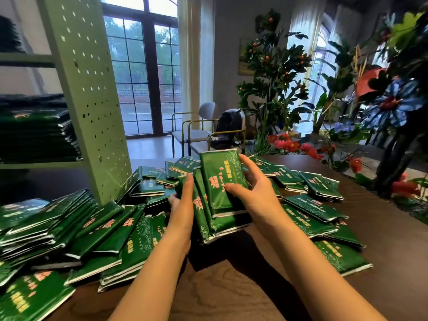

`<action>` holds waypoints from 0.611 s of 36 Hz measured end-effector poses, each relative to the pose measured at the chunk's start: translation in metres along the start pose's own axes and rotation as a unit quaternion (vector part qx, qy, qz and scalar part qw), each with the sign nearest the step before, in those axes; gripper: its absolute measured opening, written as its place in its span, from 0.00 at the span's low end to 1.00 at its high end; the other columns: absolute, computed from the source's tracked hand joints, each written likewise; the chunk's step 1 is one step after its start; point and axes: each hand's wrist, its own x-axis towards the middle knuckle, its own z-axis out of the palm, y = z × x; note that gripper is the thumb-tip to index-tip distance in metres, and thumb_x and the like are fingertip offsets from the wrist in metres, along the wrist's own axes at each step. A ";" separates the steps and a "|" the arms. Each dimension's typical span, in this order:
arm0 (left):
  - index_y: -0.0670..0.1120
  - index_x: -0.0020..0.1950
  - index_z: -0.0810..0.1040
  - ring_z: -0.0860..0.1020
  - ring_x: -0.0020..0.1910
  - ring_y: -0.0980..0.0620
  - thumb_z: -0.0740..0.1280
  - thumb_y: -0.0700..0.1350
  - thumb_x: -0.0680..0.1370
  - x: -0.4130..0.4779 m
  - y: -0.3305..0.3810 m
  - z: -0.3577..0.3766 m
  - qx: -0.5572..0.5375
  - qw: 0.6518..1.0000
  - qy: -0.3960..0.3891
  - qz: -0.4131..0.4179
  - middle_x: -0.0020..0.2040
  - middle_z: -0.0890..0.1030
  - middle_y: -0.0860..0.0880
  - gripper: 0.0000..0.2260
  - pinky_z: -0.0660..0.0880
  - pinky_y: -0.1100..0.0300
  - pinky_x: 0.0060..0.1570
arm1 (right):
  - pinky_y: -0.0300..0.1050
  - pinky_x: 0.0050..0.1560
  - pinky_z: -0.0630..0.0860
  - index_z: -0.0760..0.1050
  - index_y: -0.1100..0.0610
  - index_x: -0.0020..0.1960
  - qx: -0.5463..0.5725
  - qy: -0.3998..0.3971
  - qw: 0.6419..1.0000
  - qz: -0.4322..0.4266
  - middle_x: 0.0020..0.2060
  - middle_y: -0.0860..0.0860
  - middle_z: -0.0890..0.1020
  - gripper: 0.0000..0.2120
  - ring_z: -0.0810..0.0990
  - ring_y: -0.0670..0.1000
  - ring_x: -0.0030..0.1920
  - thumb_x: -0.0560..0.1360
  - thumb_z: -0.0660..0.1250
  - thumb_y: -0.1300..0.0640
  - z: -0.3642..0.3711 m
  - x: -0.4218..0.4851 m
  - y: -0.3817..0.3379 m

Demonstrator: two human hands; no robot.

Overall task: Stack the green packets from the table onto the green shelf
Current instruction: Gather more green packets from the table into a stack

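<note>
- The green shelf [92,100] stands at the left. A stack [34,135] of packets already lies on one board, dim and cut off by the frame edge.
- The surface [231,286] carries a loose heap [104,230] of green packets, spread left, behind and right of the arms.
- A bundle [220,193] of several packets is held tilted above the heap. This looks like the gathering step.
- The left hand [181,205] grips the bundle's left side. The right hand [250,181] clamps the top packet, thumb on its face and fingers over the far edge.
- Next, the bundle likely needs squaring, then a firm carry left onto the stack.
- The bundle's exact count, the left fingers behind it and the blurred print cannot be made out.
</note>
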 end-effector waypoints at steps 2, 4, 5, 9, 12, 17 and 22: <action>0.59 0.78 0.53 0.67 0.72 0.42 0.63 0.83 0.50 -0.011 0.005 0.006 0.028 0.999 -0.004 0.038 0.76 0.65 0.48 0.60 0.65 0.38 0.69 | 0.30 0.51 0.76 0.63 0.49 0.71 -0.021 -0.004 1.000 -0.016 0.57 0.47 0.76 0.33 0.78 0.33 0.50 0.73 0.68 0.70 0.008 -0.006 0.001; 0.54 0.79 0.45 0.66 0.73 0.42 0.63 0.83 0.46 -0.020 0.008 0.011 0.053 0.997 -0.014 0.054 0.76 0.64 0.46 0.68 0.64 0.39 0.70 | 0.46 0.63 0.74 0.62 0.48 0.73 -0.045 0.011 0.999 -0.029 0.65 0.52 0.75 0.34 0.77 0.46 0.61 0.72 0.70 0.67 0.013 -0.010 0.006; 0.53 0.79 0.43 0.67 0.72 0.42 0.65 0.82 0.43 -0.021 0.010 0.011 0.057 0.997 -0.022 0.052 0.76 0.65 0.45 0.72 0.64 0.39 0.70 | 0.51 0.65 0.72 0.62 0.47 0.73 -0.056 0.015 0.998 -0.034 0.66 0.51 0.73 0.34 0.75 0.48 0.64 0.72 0.70 0.65 0.015 -0.012 0.008; 0.53 0.77 0.49 0.74 0.66 0.42 0.75 0.75 0.42 -0.026 0.014 0.012 0.077 0.993 -0.061 0.064 0.70 0.72 0.43 0.70 0.67 0.41 0.68 | 0.54 0.68 0.69 0.59 0.44 0.74 -0.074 0.009 0.996 -0.042 0.68 0.48 0.71 0.35 0.69 0.48 0.69 0.73 0.70 0.62 0.013 -0.019 0.009; 0.52 0.74 0.54 0.78 0.61 0.43 0.78 0.66 0.50 -0.035 0.015 0.015 0.080 0.988 -0.088 0.096 0.63 0.78 0.44 0.59 0.71 0.41 0.66 | 0.36 0.63 0.72 0.57 0.50 0.75 -0.063 -0.019 0.997 -0.043 0.65 0.42 0.73 0.35 0.73 0.37 0.63 0.75 0.67 0.68 0.007 -0.026 0.005; 0.54 0.75 0.55 0.78 0.62 0.43 0.80 0.57 0.53 -0.045 0.008 0.016 0.126 0.977 -0.115 0.124 0.65 0.77 0.42 0.56 0.72 0.40 0.65 | 0.22 0.52 0.68 0.47 0.50 0.77 -0.050 -0.093 0.994 -0.015 0.58 0.28 0.69 0.40 0.71 0.24 0.55 0.75 0.64 0.71 -0.011 -0.045 0.003; 0.54 0.78 0.46 0.68 0.71 0.49 0.76 0.64 0.55 -0.059 0.007 0.025 0.260 0.937 -0.145 0.184 0.74 0.66 0.48 0.60 0.64 0.44 0.72 | 0.43 0.48 0.80 0.63 0.50 0.72 0.104 -0.083 0.988 0.078 0.57 0.51 0.81 0.33 0.82 0.51 0.54 0.69 0.70 0.55 -0.023 -0.054 0.000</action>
